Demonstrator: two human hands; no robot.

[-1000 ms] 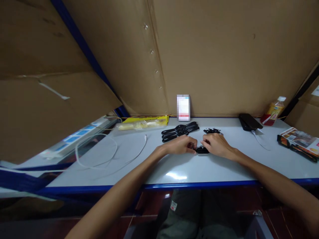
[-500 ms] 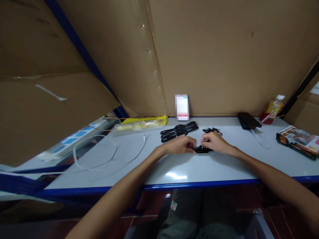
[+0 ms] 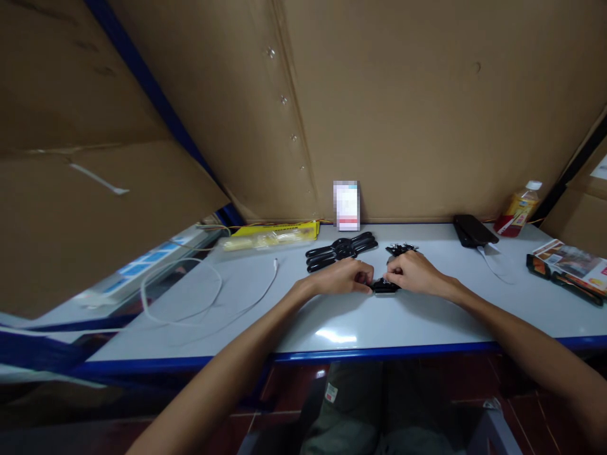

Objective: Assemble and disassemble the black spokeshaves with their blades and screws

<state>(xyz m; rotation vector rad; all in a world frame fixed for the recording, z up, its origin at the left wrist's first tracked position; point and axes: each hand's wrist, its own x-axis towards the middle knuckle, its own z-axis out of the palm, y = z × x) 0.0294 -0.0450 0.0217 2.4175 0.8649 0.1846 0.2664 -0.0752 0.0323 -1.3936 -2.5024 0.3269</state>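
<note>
Near the middle of the table, a small black part with a silvery front edge (image 3: pixel 384 288) lies between my hands. My left hand (image 3: pixel 348 276) is closed on its left end, the fingers curled inward. Above the right side of the part, my right hand (image 3: pixel 411 271) has its thumb and fingers pinched together at a small shiny piece on top; the fingertips are partly hidden. Just behind that hand is a cluster of small dark and metallic pieces (image 3: pixel 403 248). Several long black glossy pieces (image 3: pixel 341 249) lie behind my left hand.
At the back stand a pixelated white card or screen (image 3: pixel 346 206) and a yellow package (image 3: pixel 279 232) with clear wrapping. A white cable (image 3: pixel 220 284) curls on the left. To the right are a black phone-like object (image 3: pixel 474 230), a drink bottle (image 3: pixel 516 210) and a printed sheet (image 3: pixel 576 262).
My right hand has shifted slightly right, uncovering a little more of the cluster's left side. My left hand stays in place on the black part.
</note>
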